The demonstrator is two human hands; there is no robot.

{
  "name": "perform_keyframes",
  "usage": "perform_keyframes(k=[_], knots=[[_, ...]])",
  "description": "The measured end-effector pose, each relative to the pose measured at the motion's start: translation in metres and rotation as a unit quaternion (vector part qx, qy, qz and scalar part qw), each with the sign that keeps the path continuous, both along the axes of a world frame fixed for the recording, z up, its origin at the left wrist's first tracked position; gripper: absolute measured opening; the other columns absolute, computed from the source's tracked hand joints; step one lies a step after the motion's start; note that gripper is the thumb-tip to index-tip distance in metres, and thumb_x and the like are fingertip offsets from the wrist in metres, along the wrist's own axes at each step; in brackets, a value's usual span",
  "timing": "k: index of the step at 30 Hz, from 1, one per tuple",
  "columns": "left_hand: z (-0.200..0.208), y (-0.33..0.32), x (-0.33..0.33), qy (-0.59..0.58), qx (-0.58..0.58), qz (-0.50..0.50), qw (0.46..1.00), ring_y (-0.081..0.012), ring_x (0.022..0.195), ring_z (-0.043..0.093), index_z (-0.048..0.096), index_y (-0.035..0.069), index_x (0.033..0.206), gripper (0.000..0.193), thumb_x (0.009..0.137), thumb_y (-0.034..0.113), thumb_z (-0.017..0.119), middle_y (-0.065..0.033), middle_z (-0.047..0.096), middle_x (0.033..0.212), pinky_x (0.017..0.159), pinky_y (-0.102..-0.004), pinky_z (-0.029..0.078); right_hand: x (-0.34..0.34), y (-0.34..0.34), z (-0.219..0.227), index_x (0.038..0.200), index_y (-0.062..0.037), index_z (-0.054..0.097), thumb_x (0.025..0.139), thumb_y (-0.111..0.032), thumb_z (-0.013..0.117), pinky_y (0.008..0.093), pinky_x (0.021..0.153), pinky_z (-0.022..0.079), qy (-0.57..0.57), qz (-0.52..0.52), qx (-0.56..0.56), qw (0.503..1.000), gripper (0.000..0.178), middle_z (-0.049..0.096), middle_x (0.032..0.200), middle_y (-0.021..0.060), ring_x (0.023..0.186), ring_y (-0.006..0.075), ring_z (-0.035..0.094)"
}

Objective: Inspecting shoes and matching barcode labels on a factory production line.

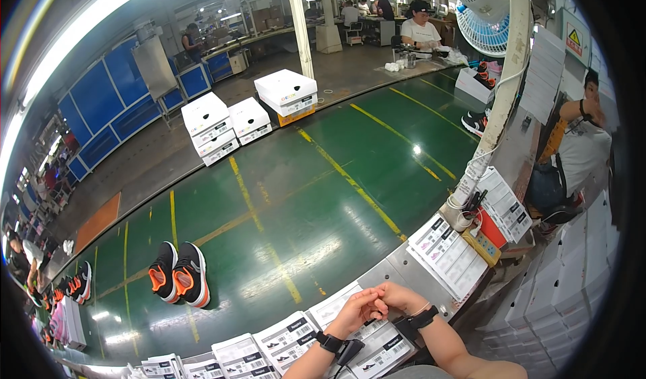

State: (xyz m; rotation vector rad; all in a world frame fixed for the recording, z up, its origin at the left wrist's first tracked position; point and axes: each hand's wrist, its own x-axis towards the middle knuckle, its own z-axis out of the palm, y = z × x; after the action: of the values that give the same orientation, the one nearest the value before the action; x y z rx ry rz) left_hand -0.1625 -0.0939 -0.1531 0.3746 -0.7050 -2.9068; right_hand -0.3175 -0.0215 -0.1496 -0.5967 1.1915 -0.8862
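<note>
My left hand (pixel 359 311) and my right hand (pixel 400 297) meet in front of me, touching at the fingertips. Both have curled, closed fingers, and what lies between them, if anything, is hidden. Below them are printed label sheets (pixel 385 353) with small shoe pictures, stacked along the near edge of the green conveyor belt (pixel 262 204). A pair of dark sneakers (pixel 179 274) with orange linings stands on the belt to the left, apart from my hands. Each wrist wears a black band.
White shoeboxes (pixel 208 124) stand along the belt's far edge. More sneakers (pixel 79 283) are at far left, others (pixel 475 122) at far right. A pale post (pixel 494 136) rises on the right beside a red-and-yellow holder (pixel 486 234). Stacked white boxes (pixel 562 285) and a seated person (pixel 580 143) are at right.
</note>
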Motion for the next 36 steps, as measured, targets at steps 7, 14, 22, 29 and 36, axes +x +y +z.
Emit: perform_keyframes(k=[7, 14, 22, 29, 36], knots=[[-0.003, 0.0, -0.001, 0.003, 0.003, -0.002, 1.0, -0.0267, 0.074, 0.066, 0.054, 0.003, 0.105, 0.021, 0.096, 0.019, 0.045, -0.0154, 0.067, 0.079, 0.061, -0.025, 0.053, -0.001, 0.0, -0.004, 0.082, 0.0007, 0.061, 0.09, -0.006, 0.05, 0.0255, 0.042, 0.047, -0.01, -0.002, 0.004, 1.0, 0.015, 0.06, 0.062, 0.0067, 0.046, 0.0131, 0.056], [0.0, 0.0, 0.0, 0.002, -0.004, 0.0, 1.0, -0.0241, 0.071, 0.066, 0.052, 0.003, 0.105, 0.02, 0.096, 0.019, 0.044, -0.014, 0.066, 0.08, 0.061, -0.026, 0.055, 0.0, 0.0, 0.001, 0.083, 0.0007, 0.061, 0.088, -0.004, 0.052, 0.025, 0.042, 0.048, -0.01, -0.003, 0.004, 1.0, 0.011, 0.061, 0.064, 0.0071, 0.047, 0.0128, 0.057], [-0.001, 0.0, 0.0, 0.008, -0.002, -0.002, 1.0, -0.0241, 0.071, 0.066, 0.053, 0.002, 0.104, 0.02, 0.096, 0.019, 0.044, -0.0139, 0.066, 0.08, 0.062, -0.0266, 0.055, 0.0, 0.001, 0.003, 0.083, 0.0006, 0.061, 0.087, -0.003, 0.053, 0.0247, 0.043, 0.048, -0.006, 0.003, -0.001, 1.0, 0.01, 0.061, 0.064, 0.0071, 0.047, 0.0124, 0.057], [-0.002, 0.0, 0.0, 0.009, -0.002, -0.003, 1.0, -0.0238, 0.071, 0.066, 0.053, 0.003, 0.105, 0.02, 0.096, 0.018, 0.044, -0.0137, 0.066, 0.08, 0.062, -0.026, 0.054, 0.001, 0.001, 0.004, 0.083, 0.0006, 0.062, 0.088, -0.005, 0.051, 0.0244, 0.042, 0.046, -0.01, 0.0, -0.008, 1.0, 0.013, 0.06, 0.061, 0.0062, 0.046, 0.0119, 0.055], [-0.004, 0.0, 0.0, 0.007, -0.005, -0.001, 1.0, -0.0231, 0.072, 0.066, 0.053, 0.003, 0.105, 0.02, 0.096, 0.019, 0.044, -0.0135, 0.066, 0.08, 0.061, -0.0257, 0.054, 0.001, 0.001, 0.001, 0.085, 0.0014, 0.061, 0.089, -0.005, 0.05, 0.0248, 0.042, 0.046, -0.02, -0.002, -0.004, 1.0, 0.013, 0.059, 0.06, 0.0061, 0.045, 0.0125, 0.054]])
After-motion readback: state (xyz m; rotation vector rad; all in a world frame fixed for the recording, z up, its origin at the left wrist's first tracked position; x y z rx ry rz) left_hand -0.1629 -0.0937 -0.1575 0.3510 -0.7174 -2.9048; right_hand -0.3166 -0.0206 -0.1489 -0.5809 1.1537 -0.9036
